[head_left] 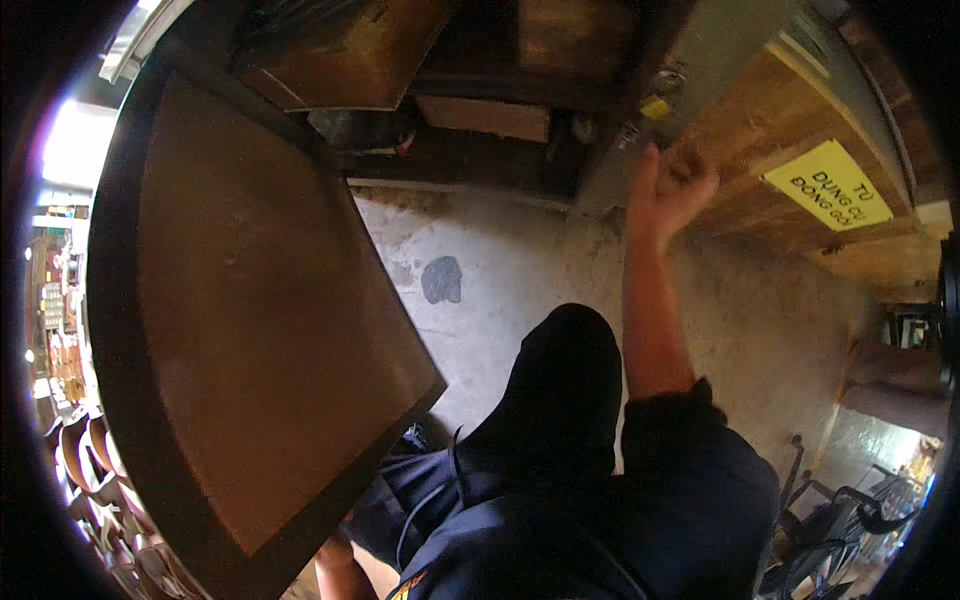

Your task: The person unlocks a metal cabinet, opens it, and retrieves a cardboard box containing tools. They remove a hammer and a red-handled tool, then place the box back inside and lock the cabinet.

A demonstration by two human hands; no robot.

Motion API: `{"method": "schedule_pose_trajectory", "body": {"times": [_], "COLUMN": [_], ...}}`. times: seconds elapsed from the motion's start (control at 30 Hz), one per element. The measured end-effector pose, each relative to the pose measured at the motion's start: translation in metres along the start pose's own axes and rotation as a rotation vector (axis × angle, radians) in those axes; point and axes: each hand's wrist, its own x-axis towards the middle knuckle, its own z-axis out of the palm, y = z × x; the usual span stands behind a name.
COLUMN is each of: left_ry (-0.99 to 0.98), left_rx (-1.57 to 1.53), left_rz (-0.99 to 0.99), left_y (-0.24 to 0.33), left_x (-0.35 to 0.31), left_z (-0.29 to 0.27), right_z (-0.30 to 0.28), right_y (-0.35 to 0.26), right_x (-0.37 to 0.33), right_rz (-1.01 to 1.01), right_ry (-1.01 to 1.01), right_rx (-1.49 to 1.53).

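Note:
A large brown cabinet door point(270, 310) with a dark frame stands swung out at left. At its lower edge my left hand point(336, 554) is partly visible; its fingers are hidden behind the door. Farther up, my right hand point(672, 195) reaches toward the cabinet's grey upright point(695, 75), thumb apart from partly curled fingers, with nothing visible in it. Just beyond the fingertips, a small yellow tag point(655, 107) and a metal ring point(668, 78) sit on the upright. I cannot tell whether the hand touches the upright.
Cabinet shelves hold a brown box point(345, 60), a dark wrapped bundle point(360, 130) and a flat brown piece point(485, 118). A wooden panel point(740, 130) bears a yellow label point(830, 185). A dark patch point(441, 280) marks the concrete floor point(500, 250). Dark metal parts point(830, 520) stand at lower right.

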Motion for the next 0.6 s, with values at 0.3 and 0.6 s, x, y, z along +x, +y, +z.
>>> {"method": "schedule_pose_trajectory", "body": {"times": [0.3, 0.6], "left_ry": [0.602, 0.646], "left_rx": [0.481, 0.110], "left_rz": [0.050, -0.266], "left_y": [-0.112, -0.144], "left_x": [-0.015, 0.081], "left_z": [-0.158, -0.243], "right_z": [0.159, 0.243], "right_y": [0.011, 0.015], "right_x": [-0.093, -0.095], "right_rz": [-0.010, -0.071], "right_ry": [-0.871, -1.021], "right_rx": [-0.043, -0.571]}}
